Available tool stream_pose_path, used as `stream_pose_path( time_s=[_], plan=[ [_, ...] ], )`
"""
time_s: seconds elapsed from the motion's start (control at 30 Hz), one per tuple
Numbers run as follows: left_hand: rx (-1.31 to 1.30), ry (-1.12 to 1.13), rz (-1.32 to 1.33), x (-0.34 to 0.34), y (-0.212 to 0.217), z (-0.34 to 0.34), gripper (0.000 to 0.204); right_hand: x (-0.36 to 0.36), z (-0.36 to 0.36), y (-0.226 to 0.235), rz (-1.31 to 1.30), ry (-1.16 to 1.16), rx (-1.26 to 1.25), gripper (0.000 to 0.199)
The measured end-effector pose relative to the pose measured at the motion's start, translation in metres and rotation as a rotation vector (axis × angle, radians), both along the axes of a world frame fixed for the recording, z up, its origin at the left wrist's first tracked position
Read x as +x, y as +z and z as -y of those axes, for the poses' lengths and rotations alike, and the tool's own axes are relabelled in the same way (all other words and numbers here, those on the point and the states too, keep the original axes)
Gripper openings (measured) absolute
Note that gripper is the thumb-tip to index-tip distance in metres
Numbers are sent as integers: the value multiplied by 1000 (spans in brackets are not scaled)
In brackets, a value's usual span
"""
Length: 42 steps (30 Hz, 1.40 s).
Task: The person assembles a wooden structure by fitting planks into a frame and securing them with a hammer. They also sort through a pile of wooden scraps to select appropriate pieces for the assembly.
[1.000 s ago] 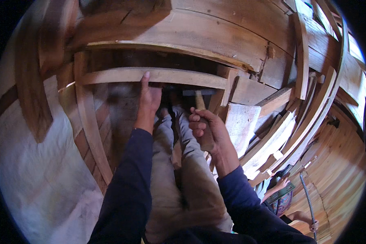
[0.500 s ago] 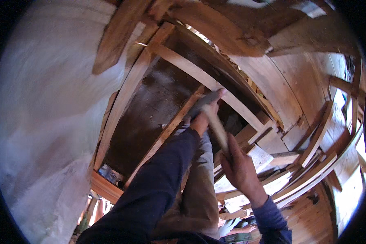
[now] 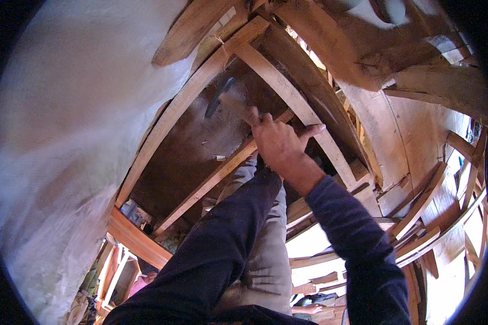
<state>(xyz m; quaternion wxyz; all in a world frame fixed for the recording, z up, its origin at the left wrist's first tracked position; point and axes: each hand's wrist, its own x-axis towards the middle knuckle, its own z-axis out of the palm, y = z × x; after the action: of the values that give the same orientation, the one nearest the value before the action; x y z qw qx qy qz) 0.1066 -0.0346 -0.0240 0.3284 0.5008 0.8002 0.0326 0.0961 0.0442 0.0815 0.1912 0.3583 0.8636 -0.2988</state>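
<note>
My right hand (image 3: 279, 142) grips a hammer by its pale wooden handle. The dark hammer head (image 3: 219, 98), smeared by motion, hangs over the dark panel inside the wooden frame. Behind the right hand, my left hand is mostly hidden. A single digit, seemingly of my left hand (image 3: 313, 130), reaches onto the slanting wooden strip (image 3: 287, 89) on the frame's right side; whether that hand holds anything does not show. Under both hands, a narrower wooden bar (image 3: 203, 189) runs diagonally across the dark panel (image 3: 171, 170).
A large whitish sheet-like surface (image 3: 87, 119) fills the left. Curved planks (image 3: 423, 197) and cut boards lie at right, and a heavy beam (image 3: 325, 46) crosses the top. My legs (image 3: 265, 265) are below the frame. Another person's hand (image 3: 308, 309) shows at the bottom.
The hammer has swung up and left, away from the strip, and my right hand has moved up with it, now covering the left hand. The view has shifted slightly.
</note>
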Motion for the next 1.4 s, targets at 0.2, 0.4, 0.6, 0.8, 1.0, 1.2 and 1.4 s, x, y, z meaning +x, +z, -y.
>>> stream_pose_path(
  time_s=[0.2, 0.4, 0.6, 0.8, 1.0, 1.2, 1.4],
  plan=[
    [-7, 5, -5, 0, 11, 2, 64, -2, 4, -9, -66, -208, -43, 57],
    [-5, 38, 66, -6, 8, -8, 65, 7, -8, -4, -78, -342, -184, 50],
    [2, 238, 317, 0, 8, -18, 67, 27, -2, 20, -390, -437, -265, 50],
    [143, 686, 1058, 18, -7, -51, 70, 30, -56, 4, -521, -660, -390, 43],
    [114, 763, 1161, 17, -1, -49, 73, 35, -50, -9, -511, -648, -412, 49],
    [29, 807, 1213, 1, 18, -45, 76, 82, 31, 33, -665, -851, -519, 35],
    [4, 584, 1254, -4, -24, -39, 73, 185, 159, 65, -390, -1419, -439, 21]
  ],
)
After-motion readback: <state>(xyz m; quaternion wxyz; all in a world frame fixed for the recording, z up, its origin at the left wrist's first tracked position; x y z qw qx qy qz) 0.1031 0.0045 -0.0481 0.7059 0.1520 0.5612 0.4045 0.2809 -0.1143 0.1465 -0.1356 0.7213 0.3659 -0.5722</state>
